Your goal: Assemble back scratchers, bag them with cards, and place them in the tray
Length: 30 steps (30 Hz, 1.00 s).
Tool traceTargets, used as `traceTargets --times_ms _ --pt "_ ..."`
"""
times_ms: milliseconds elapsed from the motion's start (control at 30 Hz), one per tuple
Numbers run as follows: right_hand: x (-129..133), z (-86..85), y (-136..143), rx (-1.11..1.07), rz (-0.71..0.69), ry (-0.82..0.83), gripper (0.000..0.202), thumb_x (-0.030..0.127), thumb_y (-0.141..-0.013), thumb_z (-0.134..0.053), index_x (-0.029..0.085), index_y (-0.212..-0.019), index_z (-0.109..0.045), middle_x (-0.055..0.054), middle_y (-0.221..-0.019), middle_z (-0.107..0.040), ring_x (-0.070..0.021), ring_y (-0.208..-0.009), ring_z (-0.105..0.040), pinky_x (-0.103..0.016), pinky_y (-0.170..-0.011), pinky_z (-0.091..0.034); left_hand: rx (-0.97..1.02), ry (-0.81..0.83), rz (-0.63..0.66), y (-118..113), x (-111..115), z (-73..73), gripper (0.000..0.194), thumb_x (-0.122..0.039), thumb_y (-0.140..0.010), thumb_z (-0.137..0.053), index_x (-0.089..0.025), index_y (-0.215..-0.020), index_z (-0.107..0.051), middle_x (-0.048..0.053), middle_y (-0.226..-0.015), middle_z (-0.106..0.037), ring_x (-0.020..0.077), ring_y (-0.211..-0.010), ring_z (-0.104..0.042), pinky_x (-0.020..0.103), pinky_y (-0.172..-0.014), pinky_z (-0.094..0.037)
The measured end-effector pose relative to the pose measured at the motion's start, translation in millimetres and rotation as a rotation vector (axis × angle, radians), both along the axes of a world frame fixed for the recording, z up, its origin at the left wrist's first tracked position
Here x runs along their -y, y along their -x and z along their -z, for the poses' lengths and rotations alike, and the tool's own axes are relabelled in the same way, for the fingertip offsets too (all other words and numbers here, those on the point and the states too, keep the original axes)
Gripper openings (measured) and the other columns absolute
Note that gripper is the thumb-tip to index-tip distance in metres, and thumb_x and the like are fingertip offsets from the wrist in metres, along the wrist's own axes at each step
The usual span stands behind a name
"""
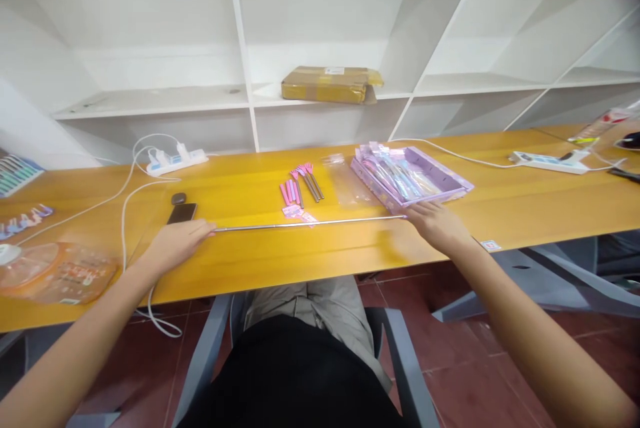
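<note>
Seat: A person in a black top and khaki trousers [305, 301] sits in a gray chair [400, 355], bottom center of the frame.
Left hand: The left hand [184, 240], left of center, has its fingers closed around one end of the rod.
Right hand: The right hand [434, 223], right of center, pinches the other end, fingers nearly together.
Rod: The thin metallic rod [300, 224] stretches level across the middle of the frame, between both hands.
Pouch: An orange transparent pouch [80, 273] lies at lower left.
Pink pieces: Small pink cards [300, 213], pink sleeves [291, 193] and pink-headed sticks [313, 183] lie grouped at center, just beyond the rod.
Tray: A purple tray [453, 180] of wrapped packets [400, 175] sits right of center.
Phone: A dark phone [183, 213] lies just beyond the left hand.
Power: White power strips stand at left [180, 161] and right [550, 162].
Shelf: A taped cardboard box [325, 86] rests on white shelving [320, 125], upper center.
</note>
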State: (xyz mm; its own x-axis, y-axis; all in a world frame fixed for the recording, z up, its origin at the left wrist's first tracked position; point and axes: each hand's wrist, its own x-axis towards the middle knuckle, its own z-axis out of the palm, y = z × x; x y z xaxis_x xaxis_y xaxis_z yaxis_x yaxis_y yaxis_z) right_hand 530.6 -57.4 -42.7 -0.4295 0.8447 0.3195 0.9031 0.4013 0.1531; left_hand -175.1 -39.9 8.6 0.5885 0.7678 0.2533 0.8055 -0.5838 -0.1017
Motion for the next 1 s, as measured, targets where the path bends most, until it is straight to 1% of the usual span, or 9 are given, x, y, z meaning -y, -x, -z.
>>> traceTargets --times_ms 167,267,333,400,533,633,733,833,1000 --pt "16 13.9 -4 -0.016 -0.009 0.042 0.033 0.023 -0.110 -0.052 0.015 -0.123 -0.081 -0.020 -0.123 -0.082 -0.0341 -0.122 -0.073 -0.047 -0.109 -0.054 0.018 0.061 0.018 -6 9 17.9 0.051 -0.052 -0.116 -0.038 -0.022 -0.118 -0.078 0.011 -0.112 -0.085 0.0275 -0.098 -0.081 0.036 -0.084 -0.062" --pt "19 15.6 -12 -0.048 0.068 0.063 0.034 0.030 -0.111 -0.050 0.016 -0.121 -0.080 -0.021 -0.118 -0.082 -0.0367 -0.119 -0.075 -0.050 -0.105 -0.057 0.066 0.084 0.016 -7 11 17.7 0.054 -0.057 -0.116 -0.038 -0.021 -0.123 -0.077 0.012 -0.123 -0.085 0.0282 -0.107 -0.082 0.038 -0.092 -0.063" --pt "20 17.3 -23 -0.116 0.119 0.072 0.036 0.034 -0.109 -0.051 0.017 -0.126 -0.078 -0.023 -0.123 -0.081 -0.0397 -0.117 -0.076 -0.053 -0.101 -0.059 0.078 0.083 0.005 -7 12 14.7 0.055 -0.059 -0.117 -0.037 -0.022 -0.121 -0.078 0.012 -0.120 -0.085 0.0281 -0.107 -0.082 0.039 -0.093 -0.063" --pt "23 19.3 -32 -0.243 0.163 0.107 0.041 0.030 -0.106 -0.050 0.019 -0.136 -0.075 -0.025 -0.125 -0.080 -0.0387 -0.107 -0.079 -0.051 -0.091 -0.062 0.080 0.067 0.000 -8 14 12.3 0.055 -0.059 -0.117 -0.037 -0.022 -0.115 -0.078 0.011 -0.113 -0.085 0.0277 -0.102 -0.081 0.039 -0.092 -0.063" --pt "28 20.6 -40 -0.479 0.176 0.214 0.049 0.021 -0.097 -0.044 0.021 -0.136 -0.075 -0.022 -0.099 -0.078 -0.0307 -0.077 -0.079 -0.042 -0.072 -0.061 0.097 0.024 0.022 -12 15 16.4 0.054 -0.057 -0.117 -0.039 -0.022 -0.113 -0.080 0.011 -0.103 -0.083 0.0260 -0.094 -0.079 0.037 -0.086 -0.062" --pt "30 17.6 -46 -0.500 0.181 0.220 0.045 0.021 -0.096 -0.045 0.023 -0.125 -0.078 -0.018 -0.092 -0.077 -0.0301 -0.074 -0.079 -0.041 -0.070 -0.061 0.121 0.024 0.058 -13 12 25.3 0.053 -0.054 -0.118 -0.038 -0.023 -0.115 -0.081 0.010 -0.104 -0.084 0.0241 -0.093 -0.080 0.034 -0.082 -0.062" --pt "26 10.3 -45 -0.433 0.208 0.233 0.044 0.020 -0.094 -0.048 0.020 -0.126 -0.078 -0.015 -0.089 -0.078 -0.0269 -0.067 -0.077 -0.038 -0.067 -0.062 0.166 0.042 0.095 -20 9 34.1 0.052 -0.053 -0.119 -0.039 -0.024 -0.118 -0.082 0.010 -0.111 -0.087 0.0228 -0.097 -0.082 0.031 -0.082 -0.062" --pt "17 -1.5 -3 -0.311 0.192 0.229 0.049 0.013 -0.094 -0.049 0.016 -0.137 -0.073 -0.014 -0.095 -0.080 -0.0248 -0.073 -0.077 -0.035 -0.071 -0.062 0.169 0.065 0.124 -52 5 39.2 0.053 -0.054 -0.119 -0.038 -0.023 -0.121 -0.081 0.010 -0.114 -0.087 0.0232 -0.096 -0.082 0.031 -0.081 -0.059" --pt "4 -23.1 164 -0.025 0.093 0.299 0.039 0.003 -0.101 -0.047 0.010 -0.130 -0.072 -0.023 -0.114 -0.080 -0.0298 -0.094 -0.081 -0.036 -0.083 -0.058 0.149 0.119 0.108 -156 0 36.2 0.048 -0.046 -0.120 -0.038 -0.021 -0.123 -0.079 0.012 -0.105 -0.083 0.0235 -0.088 -0.076 0.031 -0.069 -0.047"
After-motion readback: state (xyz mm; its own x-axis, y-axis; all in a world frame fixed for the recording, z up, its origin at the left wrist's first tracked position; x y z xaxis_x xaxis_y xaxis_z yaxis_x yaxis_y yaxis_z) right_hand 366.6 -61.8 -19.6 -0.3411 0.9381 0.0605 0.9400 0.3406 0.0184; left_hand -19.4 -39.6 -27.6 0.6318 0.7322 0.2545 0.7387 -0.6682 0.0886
